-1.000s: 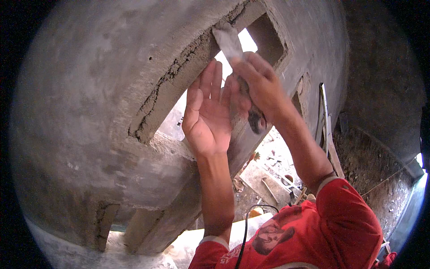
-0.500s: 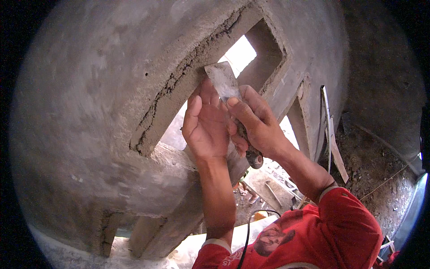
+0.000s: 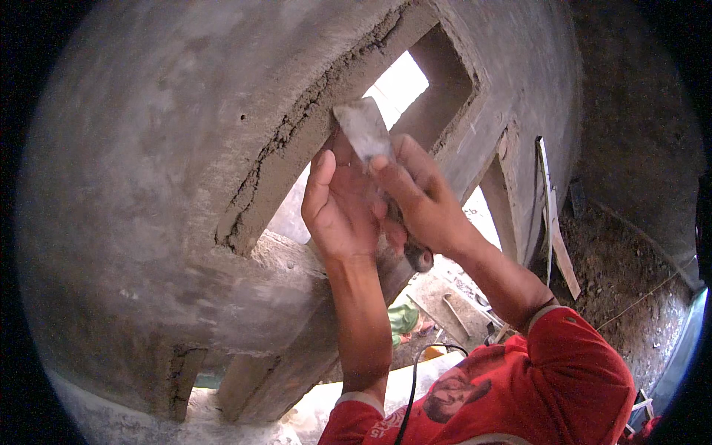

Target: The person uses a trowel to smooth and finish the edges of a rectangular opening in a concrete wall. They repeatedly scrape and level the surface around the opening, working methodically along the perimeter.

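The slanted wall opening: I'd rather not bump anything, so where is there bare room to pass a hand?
Most room: the bright upper gap between scraper blade and the dark inner side. Narrower: the gap between left thumb and cracked edge. Crowded: the middle, with left hand, right hand and blade.

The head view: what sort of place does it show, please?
Probably a construction site or unfinished building. The grey wall looks cement-coated, its slanted opening has rough, crumbly edges, and the right hand holds a flat-bladed tool.
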